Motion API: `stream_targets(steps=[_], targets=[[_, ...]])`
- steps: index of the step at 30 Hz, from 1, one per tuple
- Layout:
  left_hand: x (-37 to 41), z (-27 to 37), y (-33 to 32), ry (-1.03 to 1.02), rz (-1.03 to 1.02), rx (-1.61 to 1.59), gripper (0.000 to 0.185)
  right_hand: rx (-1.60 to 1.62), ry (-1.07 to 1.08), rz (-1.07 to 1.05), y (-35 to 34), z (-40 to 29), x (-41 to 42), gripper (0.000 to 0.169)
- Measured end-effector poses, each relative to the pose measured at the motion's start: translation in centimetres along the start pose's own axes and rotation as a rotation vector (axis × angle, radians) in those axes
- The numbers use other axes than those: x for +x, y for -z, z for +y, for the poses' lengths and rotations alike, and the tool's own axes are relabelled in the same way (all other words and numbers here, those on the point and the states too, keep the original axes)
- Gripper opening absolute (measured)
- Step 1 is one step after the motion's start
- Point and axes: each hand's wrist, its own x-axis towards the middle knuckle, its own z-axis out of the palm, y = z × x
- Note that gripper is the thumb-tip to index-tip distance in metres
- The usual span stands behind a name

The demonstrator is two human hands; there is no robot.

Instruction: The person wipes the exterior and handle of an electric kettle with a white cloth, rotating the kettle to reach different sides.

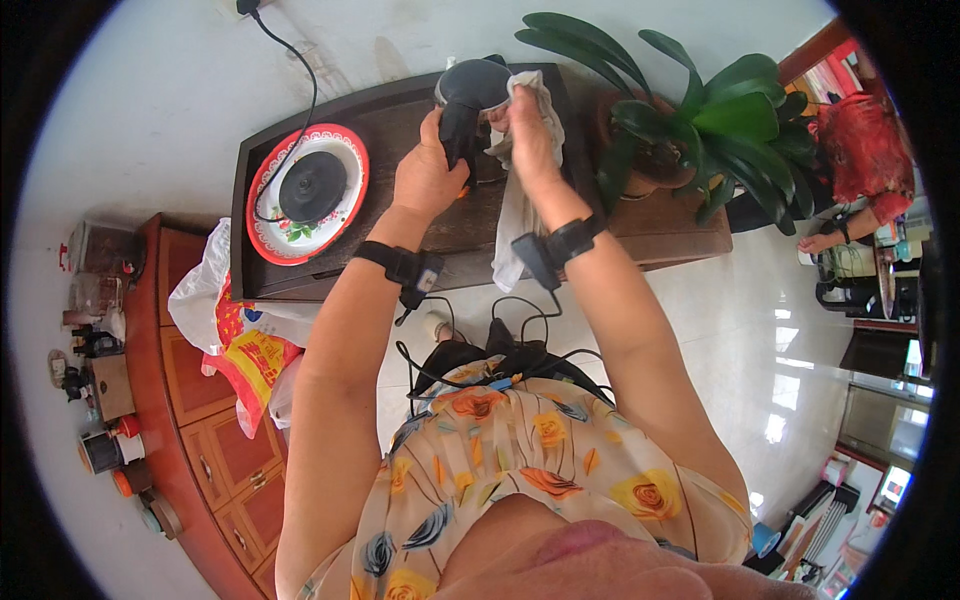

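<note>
My left hand [431,174] grips the black handle of an electric kettle [476,81], whose dark round lid faces me. In my right hand [531,139] is a whitish cloth [519,232], pressed to the right side of the kettle and hanging down past the front edge of a dark wooden table [390,180]. Left of the kettle, a round black kettle base [313,186] sits on a red-rimmed enamel tray [361,161] with a floral print. The kettle's far side is hidden.
A black power cord [309,75] runs from the wall to the base. On the right stands a potted broad-leaved plant [720,112]. Plastic bags [247,337] hang at the left, beside a reddish wooden cabinet [195,375]. Another person [862,157] in red is at the far right.
</note>
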Motion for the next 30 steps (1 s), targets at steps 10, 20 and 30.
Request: stream_targets(steps=[10,20,30], targets=[[0.1,-0.2,-0.2,-0.014,-0.002,-0.087,0.074,0.449,-0.598,0.128,2.7,3.9,2.5,0.069],[-0.1,-0.8,-0.6,-0.069,0.038,-0.088,0.075,0.697,-0.378,0.217,-1.4,1.1,-3.4,0.05],[-0.8,-1.1,0.0,-0.068,0.049,-0.112,0.072,0.218,-0.026,0.121,-2.0,-2.8,-1.4,0.052]])
